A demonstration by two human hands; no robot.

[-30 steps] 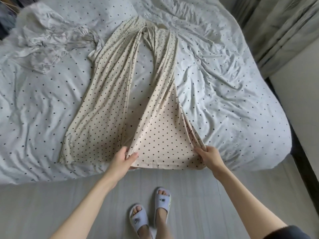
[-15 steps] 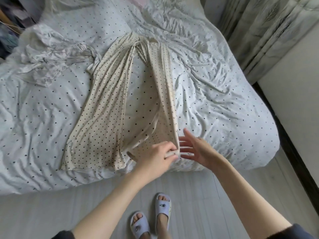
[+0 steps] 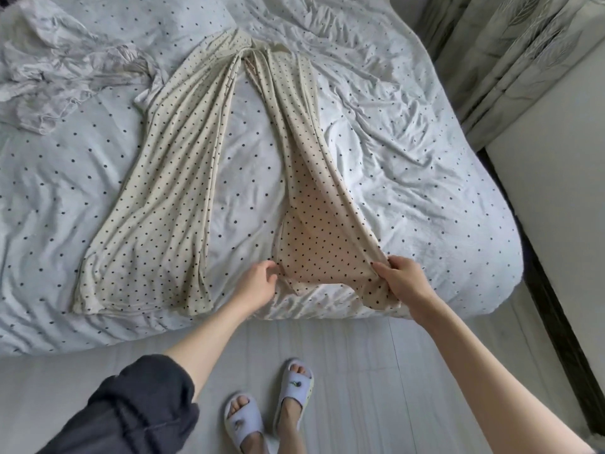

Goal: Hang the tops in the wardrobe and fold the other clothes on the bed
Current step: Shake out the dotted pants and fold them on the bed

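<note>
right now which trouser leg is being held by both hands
The right trouser leg, hem lifted between left hand and right hand; the left trouser leg lies flat, untouched.

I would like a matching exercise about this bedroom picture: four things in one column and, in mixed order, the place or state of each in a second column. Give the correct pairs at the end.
Things
1. polka-dot trousers
2. crumpled white garment
3. slippers
4. curtain

Places or states
A. on the person's feet, on the floor
B. hanging at the upper right, beside the bed
C. spread on the bed, one leg hem held by both hands
D. lying bunched at the bed's upper left

Pairs: 1-C, 2-D, 3-A, 4-B
</note>
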